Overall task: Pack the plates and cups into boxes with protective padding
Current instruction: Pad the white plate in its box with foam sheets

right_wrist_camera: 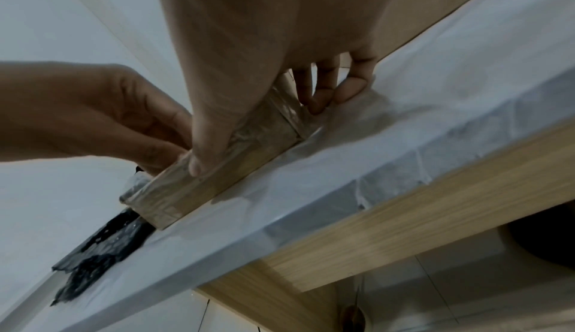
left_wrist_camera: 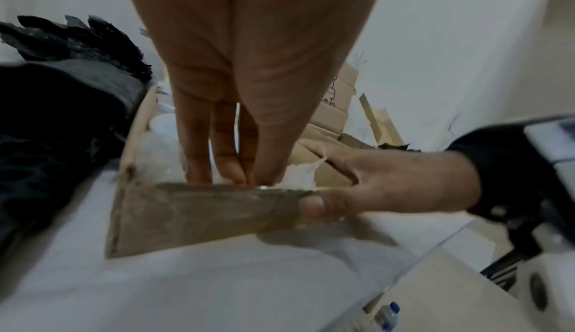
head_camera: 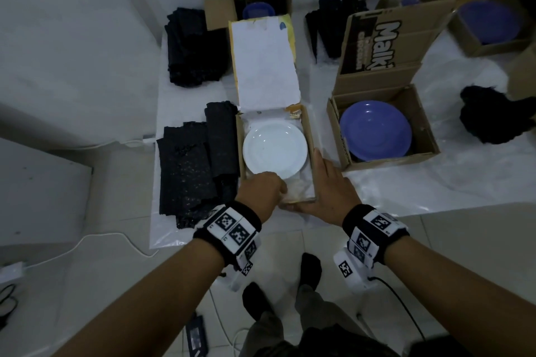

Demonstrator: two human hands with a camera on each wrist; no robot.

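Observation:
A white plate (head_camera: 275, 151) lies on white padding (left_wrist_camera: 298, 175) in a shallow cardboard box (head_camera: 309, 136) with its lid (head_camera: 265, 64) flipped open away from me. My left hand (head_camera: 275, 187) reaches down inside the near wall (left_wrist_camera: 202, 212). Its fingertips (left_wrist_camera: 230, 175) are bunched with the thumb on the white padding just in front of the plate. My right hand (head_camera: 324, 182) braces the box's near right corner. Its thumb (left_wrist_camera: 314, 208) lies flat on the front wall and its straight fingers (right_wrist_camera: 323, 96) run along the right wall.
A blue plate (head_camera: 375, 130) sits in an open box to the right. Stacks of black padding (head_camera: 197, 159) lie left of the white-plate box, more (head_camera: 191, 49) behind. Further boxes (head_camera: 487, 23) stand at the back. The table edge (right_wrist_camera: 404, 202) is just below my hands.

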